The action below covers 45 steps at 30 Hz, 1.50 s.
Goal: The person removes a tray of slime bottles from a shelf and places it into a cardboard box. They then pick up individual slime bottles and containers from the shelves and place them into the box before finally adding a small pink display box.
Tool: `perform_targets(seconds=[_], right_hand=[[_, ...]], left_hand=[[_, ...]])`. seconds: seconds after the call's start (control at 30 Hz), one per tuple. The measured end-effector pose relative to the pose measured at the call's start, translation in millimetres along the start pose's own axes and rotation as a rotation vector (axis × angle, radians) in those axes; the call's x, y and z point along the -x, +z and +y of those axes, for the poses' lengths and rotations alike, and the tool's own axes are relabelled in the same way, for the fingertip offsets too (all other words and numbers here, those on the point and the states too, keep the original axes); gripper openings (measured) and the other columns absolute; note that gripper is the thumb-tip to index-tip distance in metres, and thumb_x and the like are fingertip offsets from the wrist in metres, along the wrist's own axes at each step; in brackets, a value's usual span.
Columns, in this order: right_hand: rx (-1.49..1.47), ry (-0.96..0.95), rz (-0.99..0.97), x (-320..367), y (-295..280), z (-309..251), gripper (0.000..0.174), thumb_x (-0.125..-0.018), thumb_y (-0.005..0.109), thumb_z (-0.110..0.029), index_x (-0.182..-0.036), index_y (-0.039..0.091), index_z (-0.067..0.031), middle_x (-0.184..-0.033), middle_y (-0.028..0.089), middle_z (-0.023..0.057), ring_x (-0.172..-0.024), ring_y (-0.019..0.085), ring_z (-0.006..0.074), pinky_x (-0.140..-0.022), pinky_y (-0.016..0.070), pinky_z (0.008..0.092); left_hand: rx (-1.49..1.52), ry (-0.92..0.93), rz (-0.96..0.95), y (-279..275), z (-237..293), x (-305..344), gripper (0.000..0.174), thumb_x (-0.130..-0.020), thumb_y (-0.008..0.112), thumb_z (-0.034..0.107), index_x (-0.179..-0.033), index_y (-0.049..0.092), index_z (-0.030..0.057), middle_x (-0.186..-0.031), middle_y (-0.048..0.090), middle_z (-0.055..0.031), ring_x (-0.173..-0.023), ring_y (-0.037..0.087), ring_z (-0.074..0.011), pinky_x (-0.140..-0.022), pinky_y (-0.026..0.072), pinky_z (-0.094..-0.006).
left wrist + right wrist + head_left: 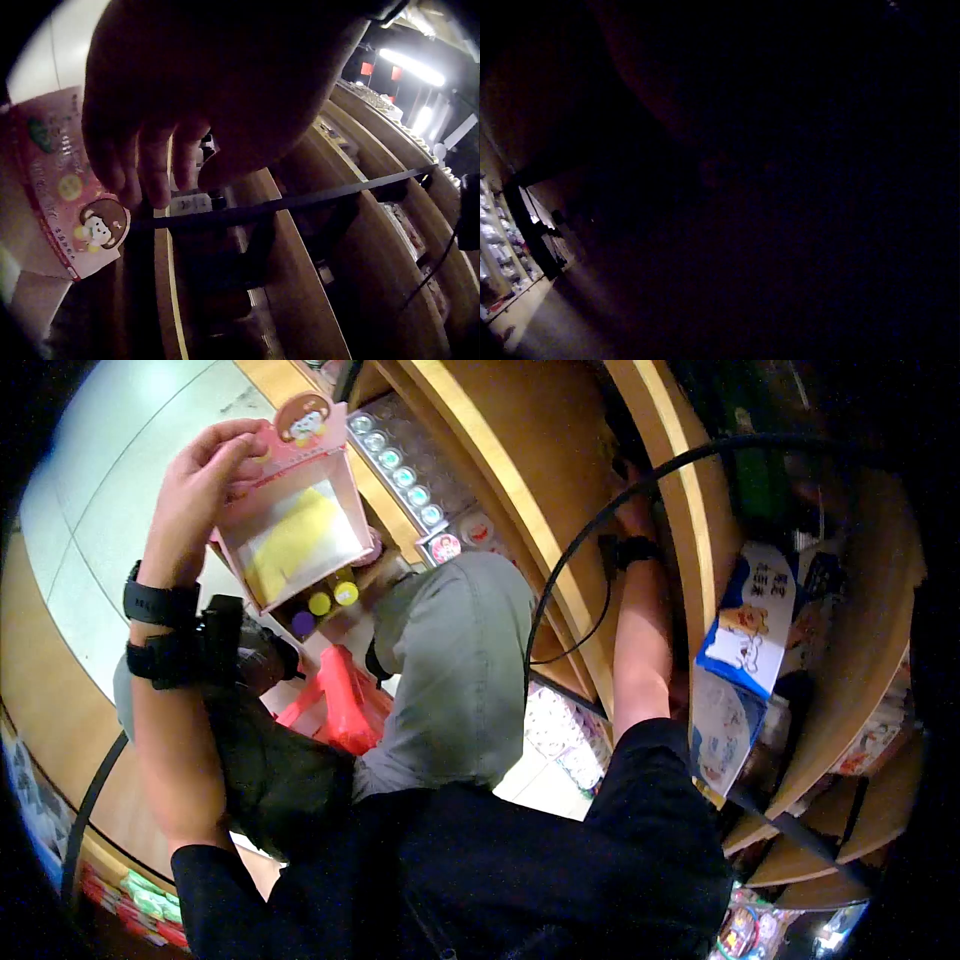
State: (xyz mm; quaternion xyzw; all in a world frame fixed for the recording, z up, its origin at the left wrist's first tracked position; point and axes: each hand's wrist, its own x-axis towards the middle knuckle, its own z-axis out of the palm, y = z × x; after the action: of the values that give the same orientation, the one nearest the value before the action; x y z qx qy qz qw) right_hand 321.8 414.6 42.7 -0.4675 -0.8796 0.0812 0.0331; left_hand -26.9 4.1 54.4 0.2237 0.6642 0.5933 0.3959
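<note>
In the head view my left hand [215, 470] is at the upper left, its curled fingers gripping the header edge of a pink cardboard display box [345, 510]. A cartoon figure is printed on the header, and a yellow sheet [295, 545] lies inside the tilted box. The left wrist view shows my fingers [156, 161] bent down beside the printed header [67, 180]. My right hand [632, 510] reaches deep between wooden shelf boards; shadow hides its fingers. The right wrist view is almost black, so I cannot tell what that hand touches.
Curved wooden shelves [490, 470] surround me. Small jars with yellow and purple caps [320, 603] sit below the box. A red plastic item [345, 700] is between my legs. Blue-and-white cartons [750, 620] stand at right. A black cable [570, 540] arcs across the shelf front.
</note>
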Motion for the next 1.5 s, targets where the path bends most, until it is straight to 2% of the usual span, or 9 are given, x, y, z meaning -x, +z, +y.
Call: perform_targets(seconds=[0.07, 0.37, 0.67, 1.03, 1.07, 1.2, 1.3, 1.43, 1.5], right_hand=[[-0.168, 0.039, 0.061, 34, 16, 62, 0.049, -0.082, 0.058, -0.021, -0.124, 0.045, -0.0007, -0.126, 0.048, 0.0200, -0.119, 0.043, 0.0327, -0.099, 0.0350, 0.0377], [0.118, 0.129, 0.050, 211, -21, 229, 0.048, -0.081, 0.059, -0.019, -0.123, 0.046, 0.0003, -0.125, 0.049, 0.0211, -0.117, 0.044, 0.0350, -0.098, 0.0346, 0.0393], [0.180, 0.277, 0.063, 275, -22, 286, 0.047, -0.080, 0.059, -0.015, -0.122, 0.047, 0.0005, -0.124, 0.049, 0.0212, -0.117, 0.043, 0.0358, -0.098, 0.0350, 0.0395], [0.270, 0.315, 0.255, 273, 33, 201, 0.047, -0.076, 0.057, -0.008, -0.121, 0.047, 0.0000, -0.123, 0.050, 0.0213, -0.117, 0.043, 0.0375, -0.098, 0.0352, 0.0396], [0.186, 0.192, 0.342, 263, 49, 222, 0.050, -0.073, 0.054, -0.003, -0.123, 0.047, -0.0029, -0.122, 0.050, 0.0211, -0.117, 0.041, 0.0394, -0.098, 0.0348, 0.0401], [0.135, 0.062, 0.157, 212, -3, 65, 0.050, -0.074, 0.049, -0.001, -0.124, 0.046, -0.0049, -0.123, 0.048, 0.0212, -0.116, 0.041, 0.0395, -0.098, 0.0355, 0.0400], [0.241, -0.057, 0.257, 151, 34, 73, 0.052, -0.075, 0.049, -0.001, -0.127, 0.044, -0.0053, -0.125, 0.046, 0.0220, -0.116, 0.041, 0.0394, -0.098, 0.0349, 0.0402], [0.068, 0.063, 0.027, 81, 26, -26, 0.057, -0.077, 0.047, -0.002, -0.132, 0.038, -0.0055, -0.127, 0.043, 0.0246, -0.117, 0.040, 0.0398, -0.099, 0.0337, 0.0413], [0.032, -0.098, 0.093, 38, 52, -38, 0.055, -0.076, 0.046, -0.001, -0.131, 0.040, -0.0055, -0.128, 0.042, 0.0238, -0.118, 0.039, 0.0395, -0.099, 0.0333, 0.0413]], left_hand=[[-0.003, -0.002, -0.010, 2, -3, 1, 0.029, -0.090, 0.050, 0.019, -0.112, 0.055, 0.0018, -0.102, 0.062, -0.0070, -0.094, 0.059, -0.0142, -0.081, 0.0463, -0.0248], [-0.081, -0.035, -0.001, 2, -13, 5, 0.033, -0.090, 0.051, 0.025, -0.116, 0.054, 0.0049, -0.102, 0.063, -0.0036, -0.088, 0.058, -0.0089, -0.077, 0.0447, -0.0210], [-0.096, -0.061, 0.024, 13, -22, 13, 0.030, -0.089, 0.051, 0.023, -0.114, 0.057, 0.0067, -0.099, 0.061, -0.0003, -0.078, 0.053, -0.0051, -0.071, 0.0423, -0.0187], [-0.046, 0.005, -0.062, 33, -17, 9, 0.026, -0.089, 0.051, 0.021, -0.110, 0.058, 0.0081, -0.090, 0.062, 0.0019, -0.075, 0.055, -0.0049, -0.066, 0.0431, -0.0186], [-0.048, 0.007, -0.051, 39, -9, 13, 0.026, -0.089, 0.051, 0.020, -0.111, 0.057, 0.0073, -0.091, 0.062, 0.0007, -0.076, 0.056, -0.0058, -0.066, 0.0438, -0.0184], [-0.001, 0.048, -0.055, 45, -2, 17, 0.025, -0.089, 0.051, 0.019, -0.108, 0.057, 0.0058, -0.091, 0.063, -0.0009, -0.075, 0.055, -0.0063, -0.066, 0.0435, -0.0190], [-0.064, 0.102, -0.026, 48, 4, 23, 0.023, -0.087, 0.052, 0.017, -0.104, 0.059, 0.0025, -0.088, 0.064, -0.0035, -0.073, 0.057, -0.0082, -0.062, 0.0443, -0.0200], [0.045, 0.157, -0.037, 42, 13, 37, 0.022, -0.086, 0.053, 0.012, -0.100, 0.058, -0.0031, -0.084, 0.064, -0.0060, -0.071, 0.057, -0.0100, -0.063, 0.0447, -0.0214], [0.038, 0.136, -0.042, 33, 11, 39, 0.021, -0.087, 0.052, 0.016, -0.104, 0.057, 0.0042, -0.092, 0.062, -0.0031, -0.076, 0.055, -0.0080, -0.066, 0.0438, -0.0204]])
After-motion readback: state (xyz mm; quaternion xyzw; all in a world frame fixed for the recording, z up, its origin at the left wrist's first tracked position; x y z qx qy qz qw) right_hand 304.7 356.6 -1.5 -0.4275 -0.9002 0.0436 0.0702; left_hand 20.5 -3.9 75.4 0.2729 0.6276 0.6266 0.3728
